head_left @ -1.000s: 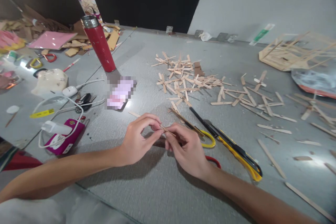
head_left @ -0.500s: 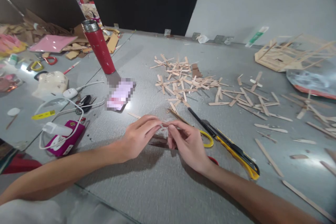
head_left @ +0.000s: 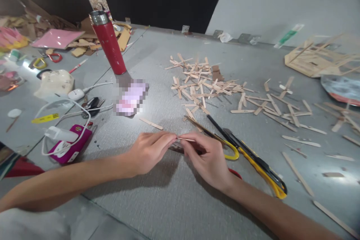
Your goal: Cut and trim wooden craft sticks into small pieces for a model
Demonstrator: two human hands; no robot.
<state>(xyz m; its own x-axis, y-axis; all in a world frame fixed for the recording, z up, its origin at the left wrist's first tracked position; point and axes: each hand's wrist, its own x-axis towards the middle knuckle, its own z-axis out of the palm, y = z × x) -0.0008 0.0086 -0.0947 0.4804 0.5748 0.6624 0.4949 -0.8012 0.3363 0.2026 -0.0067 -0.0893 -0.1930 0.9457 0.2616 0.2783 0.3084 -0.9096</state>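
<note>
Over the grey table, my left hand (head_left: 149, 152) and my right hand (head_left: 206, 157) meet at the fingertips. Between them they pinch a thin wooden stick (head_left: 186, 140), seen nearly edge-on and partly covered by the fingers. Under and beside my right hand lie scissors with a yellow handle (head_left: 234, 152) and a red handle (head_left: 235, 173), mostly hidden. A yellow and black box cutter (head_left: 254, 163) rests to the right of that hand. One loose wooden stick (head_left: 151, 123) lies just beyond my left hand.
A heap of wooden sticks (head_left: 202, 82) spreads beyond my hands, with more scattered rightward. A red flask (head_left: 108, 45), a blurred-out phone (head_left: 132, 97) and a purple power strip (head_left: 70, 146) with white cables stand left. A wooden stick frame (head_left: 303, 62) sits at far right.
My fingertips have come closer together, and the stick now lies more level between them. The view has shifted slightly, moving the table things to the right.
</note>
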